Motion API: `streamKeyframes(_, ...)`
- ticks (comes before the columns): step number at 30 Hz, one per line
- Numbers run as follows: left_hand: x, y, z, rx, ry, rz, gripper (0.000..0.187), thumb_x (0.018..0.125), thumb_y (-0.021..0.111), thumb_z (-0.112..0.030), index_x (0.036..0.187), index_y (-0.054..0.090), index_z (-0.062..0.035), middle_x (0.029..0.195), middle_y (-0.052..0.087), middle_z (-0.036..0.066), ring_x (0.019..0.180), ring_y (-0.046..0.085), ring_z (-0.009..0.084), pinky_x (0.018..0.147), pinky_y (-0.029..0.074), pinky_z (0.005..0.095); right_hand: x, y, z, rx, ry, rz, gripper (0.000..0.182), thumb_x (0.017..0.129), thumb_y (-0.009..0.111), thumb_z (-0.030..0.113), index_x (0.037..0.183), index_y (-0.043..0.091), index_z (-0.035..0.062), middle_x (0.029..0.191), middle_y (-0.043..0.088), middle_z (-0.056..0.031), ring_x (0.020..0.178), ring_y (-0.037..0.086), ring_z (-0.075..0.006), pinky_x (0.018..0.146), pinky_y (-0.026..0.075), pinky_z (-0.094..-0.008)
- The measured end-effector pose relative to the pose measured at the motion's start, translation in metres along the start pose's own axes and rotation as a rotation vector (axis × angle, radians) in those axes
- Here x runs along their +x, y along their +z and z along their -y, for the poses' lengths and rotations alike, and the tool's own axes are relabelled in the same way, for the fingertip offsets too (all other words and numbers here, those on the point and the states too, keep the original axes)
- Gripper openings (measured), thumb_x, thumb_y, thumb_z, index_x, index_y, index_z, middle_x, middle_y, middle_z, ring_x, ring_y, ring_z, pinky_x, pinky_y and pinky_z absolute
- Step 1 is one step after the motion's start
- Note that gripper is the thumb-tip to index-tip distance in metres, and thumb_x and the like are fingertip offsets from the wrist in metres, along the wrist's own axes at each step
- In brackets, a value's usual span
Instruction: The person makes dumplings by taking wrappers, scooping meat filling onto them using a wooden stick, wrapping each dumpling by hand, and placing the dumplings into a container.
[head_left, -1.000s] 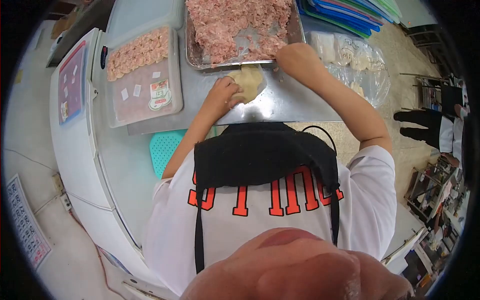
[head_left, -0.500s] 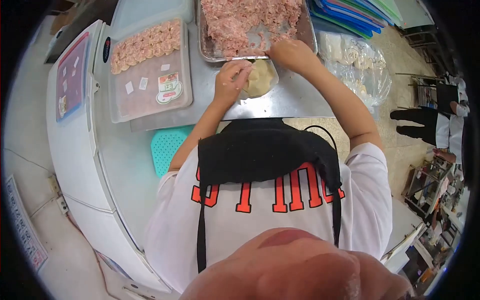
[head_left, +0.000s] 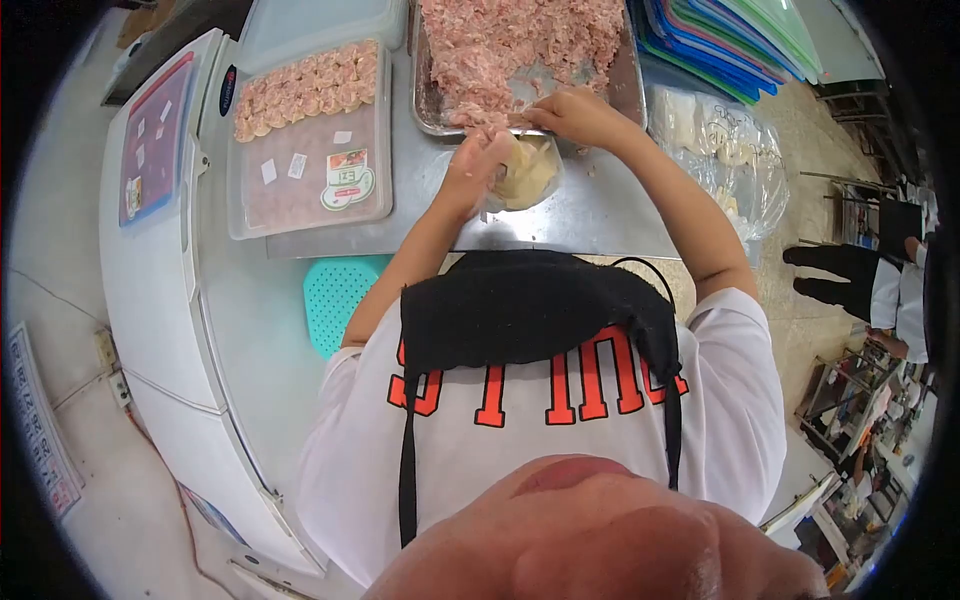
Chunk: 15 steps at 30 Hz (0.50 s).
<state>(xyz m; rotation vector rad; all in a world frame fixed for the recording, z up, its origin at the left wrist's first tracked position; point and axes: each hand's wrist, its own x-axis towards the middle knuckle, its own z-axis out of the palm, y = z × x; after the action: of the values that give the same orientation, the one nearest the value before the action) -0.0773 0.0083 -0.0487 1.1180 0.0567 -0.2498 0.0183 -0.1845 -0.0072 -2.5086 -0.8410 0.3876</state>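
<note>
My left hand (head_left: pixel 476 172) is closed, fingers bunched upward at the near edge of a metal tray (head_left: pixel 641 95) holding minced meat (head_left: pixel 465 60). A bit of pinkish mince shows at its fingertips; what they grip is hidden. Fingers bent, my right hand (head_left: pixel 580 116) reaches over the tray's near rim, its fingertips close to the left ones. I cannot make out what it pinches. Just beside the left hand, a stack of pale yellow round dough wrappers (head_left: pixel 530 178) sits on the steel table (head_left: pixel 600 225), partly covered by that hand.
Left of the tray, a plastic container (head_left: pixel 240 200) carries rows of meat-filled dumplings (head_left: pixel 305 92). Bagged white goods (head_left: pixel 715 150) and stacked coloured sheets (head_left: pixel 715 45) stand on the right. A white freezer (head_left: pixel 150 280) is at far left; another person (head_left: pixel 895 295) stands at far right.
My left hand has turned away from the wrappers, its fingers now bunched higher by the tray edge. My right hand has shifted slightly left, closer to it. The view has shifted a little.
</note>
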Motion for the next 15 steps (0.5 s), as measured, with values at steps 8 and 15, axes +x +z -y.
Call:
streamKeyframes(8,0.008,0.015,-0.024,1.043,0.667,0.381,0.02,0.09,0.061,-0.016,0.101,0.067,-0.0011,0.094,0.067,0.006,0.088,0.062,0.0117,0.079,0.049,0.0279,-0.002,0.001,-0.006,-0.293,0.033,0.047,0.04,0.093,0.046,0.037,0.086,0.068,0.0044,0.089,0.066,-0.022,0.087,0.064,-0.0374,0.081,0.049,-0.0469)
streamKeyframes(15,0.012,0.022,-0.039,0.473,0.164,0.132,0.024,0.092,0.057,-0.021,0.099,0.065,0.001,0.099,0.068,0.011,0.092,0.064,0.0171,0.082,0.05,0.0319,-0.025,-0.02,-0.017,0.326,0.155,0.01,0.041,0.094,0.049,0.039,0.095,0.071,0.0039,0.074,0.064,-0.0149,0.071,0.062,-0.0241,0.068,0.048,-0.0373)
